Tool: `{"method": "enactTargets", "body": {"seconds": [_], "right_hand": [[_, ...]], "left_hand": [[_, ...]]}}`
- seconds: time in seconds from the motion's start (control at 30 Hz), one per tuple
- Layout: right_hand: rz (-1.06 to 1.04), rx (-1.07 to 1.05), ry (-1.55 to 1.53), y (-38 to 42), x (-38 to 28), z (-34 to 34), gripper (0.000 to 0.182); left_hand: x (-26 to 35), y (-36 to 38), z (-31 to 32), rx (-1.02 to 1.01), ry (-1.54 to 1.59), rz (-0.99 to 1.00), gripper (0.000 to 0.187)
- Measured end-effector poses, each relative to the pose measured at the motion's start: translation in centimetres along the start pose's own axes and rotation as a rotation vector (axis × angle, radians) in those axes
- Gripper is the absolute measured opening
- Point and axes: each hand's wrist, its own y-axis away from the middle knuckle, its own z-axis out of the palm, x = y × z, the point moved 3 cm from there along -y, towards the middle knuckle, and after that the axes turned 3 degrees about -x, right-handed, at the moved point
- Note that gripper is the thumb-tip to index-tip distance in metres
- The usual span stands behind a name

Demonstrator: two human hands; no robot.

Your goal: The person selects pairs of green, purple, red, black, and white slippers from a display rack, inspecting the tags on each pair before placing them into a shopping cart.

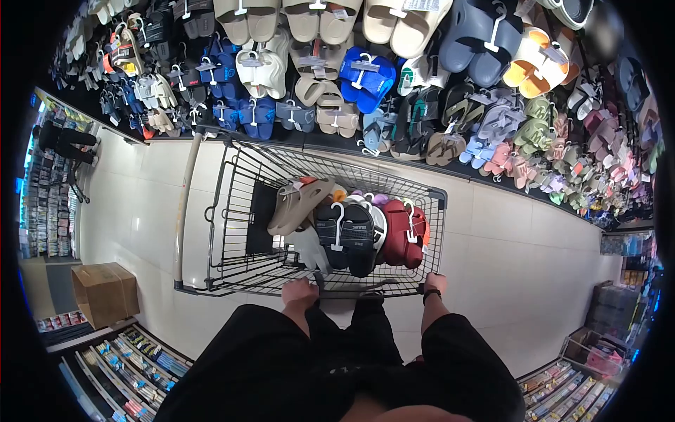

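Note:
A wire shopping cart (pixel 232 211) stands sideways in front of me. My left hand (pixel 299 291) is closed around the near side rim, about its middle. Farther right, near the cart's corner, my right hand (pixel 435 283) grips the same rim. In the basket lie black slippers (pixel 349 237) on a white hanger, dark red slippers (pixel 404 234) and a taupe clog-like slipper (pixel 301 205). A whitish-grey item (pixel 307 247) lies at the near left of the pile. More footwear underneath is partly hidden.
A display wall of hanging slippers and sandals (pixel 367 79) runs along the far side. On the left floor stands a cardboard box (pixel 105 293). Low shelves (pixel 126 373) are behind me on both sides. A person in dark clothes (pixel 67 143) is at the far left.

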Motion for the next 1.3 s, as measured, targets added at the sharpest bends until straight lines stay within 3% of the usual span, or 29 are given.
{"method": "enactTargets", "body": {"seconds": [0.57, 1.07, 1.3], "right_hand": [[0.071, 0.039, -0.029, 2.2, 1.7, -2.3, 0.035], [0.083, 0.069, -0.005, -0.2, 3.9, -8.8, 0.033], [0.125, 0.077, 0.033, -1.3, 6.3, -11.5, 0.032]], "left_hand": [[-0.1, -1.4, -0.6, -0.121, -0.082, 0.239, 0.044], [6.9, 1.8, -1.7, -0.214, -0.156, 0.317, 0.046], [9.0, 4.2, -2.0, -0.164, -0.161, 0.339, 0.045]]}}
